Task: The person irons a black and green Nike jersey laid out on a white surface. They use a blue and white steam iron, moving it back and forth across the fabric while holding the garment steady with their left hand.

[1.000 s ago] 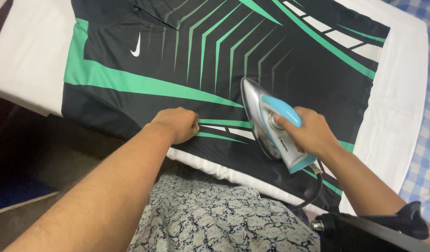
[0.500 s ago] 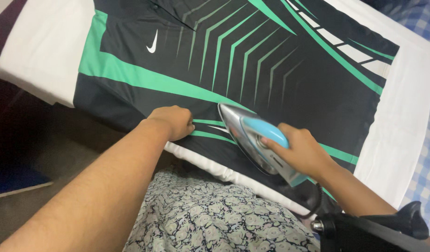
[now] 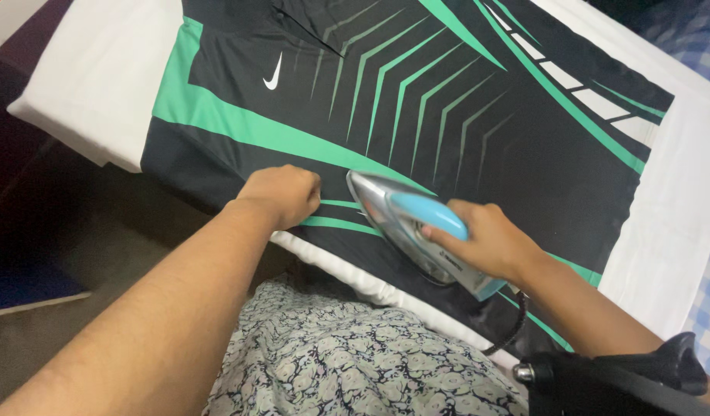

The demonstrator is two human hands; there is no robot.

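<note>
A black sports shirt (image 3: 463, 100) with green and white stripes lies spread flat on a white padded surface (image 3: 100, 77). My right hand (image 3: 486, 243) grips the blue handle of a silver and blue electric iron (image 3: 405, 219), whose soleplate rests on the shirt near its front hem, tip pointing left. My left hand (image 3: 282, 192) is closed in a fist just left of the iron's tip, pinching the shirt's fabric near the hem. The iron's black cord (image 3: 513, 323) trails down toward me.
The white surface's near edge (image 3: 339, 273) runs diagonally in front of my patterned clothing (image 3: 355, 362). A blue checked cloth (image 3: 706, 308) lies at the right. A black object (image 3: 617, 377) sits at the bottom right. Dark floor shows at the left.
My right hand has slid the iron leftward along the hem until its tip is close to my left hand, which has stayed holding the fabric.
</note>
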